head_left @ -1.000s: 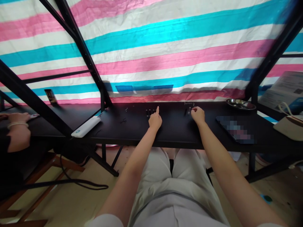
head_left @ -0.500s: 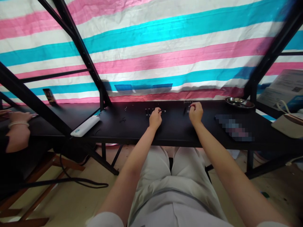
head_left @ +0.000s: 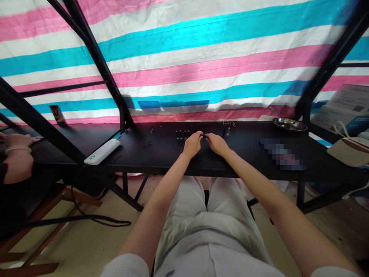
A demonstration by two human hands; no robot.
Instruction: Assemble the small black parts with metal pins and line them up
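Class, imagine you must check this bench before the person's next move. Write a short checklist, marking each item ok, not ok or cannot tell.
1. Left hand and right hand meet at a small dark piece: ok.
2. Piece firmly gripped: cannot tell; the hands hide most of it.
3. Row of small parts within easy reach, just beyond the left hand: ok.
4. Tabletop free of loose bits: not ok; dark strands lie toward the left.
5. Metal dish apart from both hands: ok.
6. White device apart from both hands: ok.
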